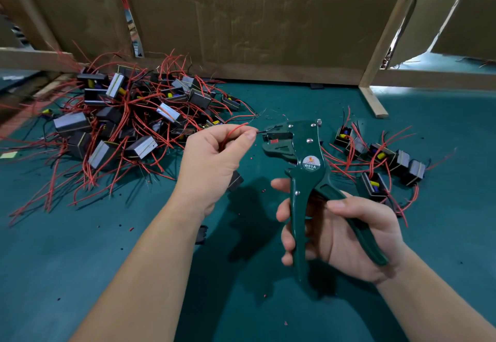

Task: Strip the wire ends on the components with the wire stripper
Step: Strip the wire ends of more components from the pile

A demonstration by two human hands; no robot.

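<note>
2 bare forearms [150,261]; left hand [212,159] and right hand [346,234] bare, fingernails short and plain.

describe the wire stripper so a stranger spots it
On the teal table, look between the big component pile and the smaller group. The wire stripper stands upright in the right hand: the only dark green tool, with a round W01A label.

- The single view sits at the person's head, above and behind both forearms, which run in from the bottom edge.
- It faces forward and down over the green table [80,261], as far as the cardboard wall [255,24] at the back.
- It is close. The left hand [212,161], pinching a red wire [236,128], and the right hand [335,239], round the wire stripper [306,153], fill the middle.
- The wide lens makes the wooden post [394,27] lean inward.
</note>
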